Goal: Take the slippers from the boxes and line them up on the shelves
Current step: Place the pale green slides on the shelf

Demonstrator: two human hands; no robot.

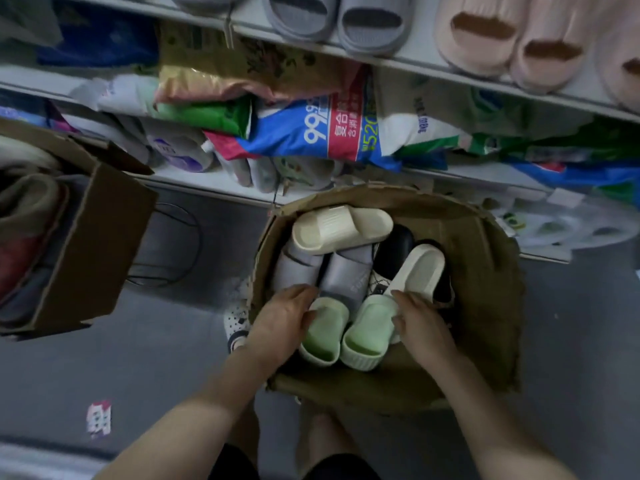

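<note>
An open cardboard box (485,271) on the floor holds several slippers. A pair of light green slippers lies at its near side. My left hand (284,320) grips the left green slipper (323,336) from its left side. My right hand (420,323) grips the right green slipper (369,332) from its right side. Behind them lie two grey slippers (341,271), a cream slipper (341,228) across the top, another cream slipper (420,271) and a black one (394,247).
Grey slippers (332,19) and pink slippers (512,36) stand on the upper shelf. The lower shelf (214,183) is stuffed with plastic bags. A second cardboard box (100,244) with slippers sits at the left. My feet stand beside the box.
</note>
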